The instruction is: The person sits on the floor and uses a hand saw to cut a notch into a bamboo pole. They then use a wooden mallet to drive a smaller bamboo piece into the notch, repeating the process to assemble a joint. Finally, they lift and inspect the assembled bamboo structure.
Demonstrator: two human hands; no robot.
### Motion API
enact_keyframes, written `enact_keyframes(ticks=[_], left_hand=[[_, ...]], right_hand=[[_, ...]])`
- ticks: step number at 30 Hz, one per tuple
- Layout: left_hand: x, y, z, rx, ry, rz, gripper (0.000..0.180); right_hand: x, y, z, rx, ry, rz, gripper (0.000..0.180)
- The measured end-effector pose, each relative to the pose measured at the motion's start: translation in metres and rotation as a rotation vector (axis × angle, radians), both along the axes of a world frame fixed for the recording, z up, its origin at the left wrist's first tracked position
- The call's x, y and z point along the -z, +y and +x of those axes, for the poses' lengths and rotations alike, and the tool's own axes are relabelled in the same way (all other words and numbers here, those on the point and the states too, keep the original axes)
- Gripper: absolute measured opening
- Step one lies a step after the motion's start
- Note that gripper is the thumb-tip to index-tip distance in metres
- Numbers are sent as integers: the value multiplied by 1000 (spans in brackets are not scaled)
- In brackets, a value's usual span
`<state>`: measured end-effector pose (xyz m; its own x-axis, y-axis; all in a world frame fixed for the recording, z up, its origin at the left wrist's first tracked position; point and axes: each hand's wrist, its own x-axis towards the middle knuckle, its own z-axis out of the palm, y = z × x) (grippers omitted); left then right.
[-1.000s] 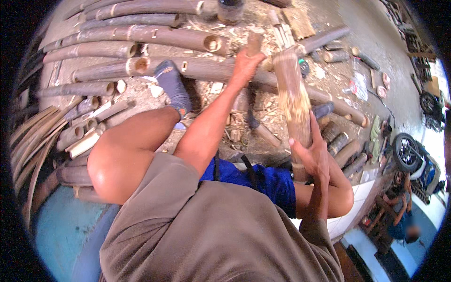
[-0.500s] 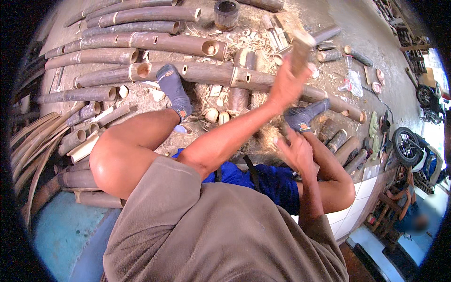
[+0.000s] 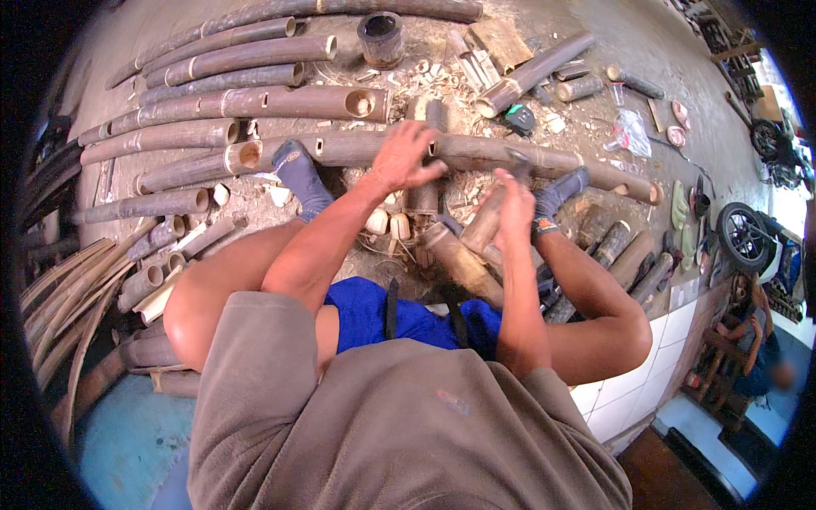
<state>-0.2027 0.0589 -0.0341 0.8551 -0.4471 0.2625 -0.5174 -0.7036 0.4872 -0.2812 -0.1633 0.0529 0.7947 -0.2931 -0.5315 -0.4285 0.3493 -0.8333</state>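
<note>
A long brown bamboo pole (image 3: 365, 150) with cut slots lies across in front of me, my feet in dark socks against it. My left hand (image 3: 410, 157) is over the pole beside a small slot (image 3: 433, 147), fingers spread and nothing held; whether it touches the pole is unclear. To its right, my right hand (image 3: 515, 208) is closed around a small tool with a dark, blurred tip (image 3: 519, 161) just at the pole's near side. Left of that hand is a short brown round piece (image 3: 484, 219), and below it a bamboo length (image 3: 463, 265) slants toward me.
Several bamboo poles (image 3: 246, 104) lie at the left, split strips (image 3: 72, 297) nearer. A dark cylinder (image 3: 381, 40), wood shavings (image 3: 425, 81), a tape measure (image 3: 518, 120) and a bamboo tube (image 3: 544, 70) are beyond the pole. A motorcycle wheel (image 3: 740, 237) and a person (image 3: 756, 331) are at the right.
My left hand has let go of the brown block it held up and moved left over the pole. My right hand has moved forward from near my right leg toward the pole. The tape measure is now visible.
</note>
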Motion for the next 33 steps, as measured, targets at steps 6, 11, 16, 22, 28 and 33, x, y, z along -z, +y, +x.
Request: enact_keyframes(ticks=[6, 11, 16, 22, 28, 33], left_hand=[[11, -12, 8, -254, 169, 28, 44], [24, -13, 20, -332, 163, -160, 30], [24, 9, 28, -404, 231, -110, 32], [26, 19, 22, -293, 103, 183, 34], [18, 12, 25, -322, 146, 231, 34], [16, 10, 22, -391, 112, 204, 35]], right_hand=[[49, 66, -10, -355, 140, -383, 44], [100, 88, 7, -450, 61, -656, 46], [117, 97, 19, -432, 114, -668, 43], [100, 104, 11, -518, -36, -1020, 34], [109, 75, 18, -574, -37, -673, 34], [82, 51, 28, -890, -127, -1047, 37]])
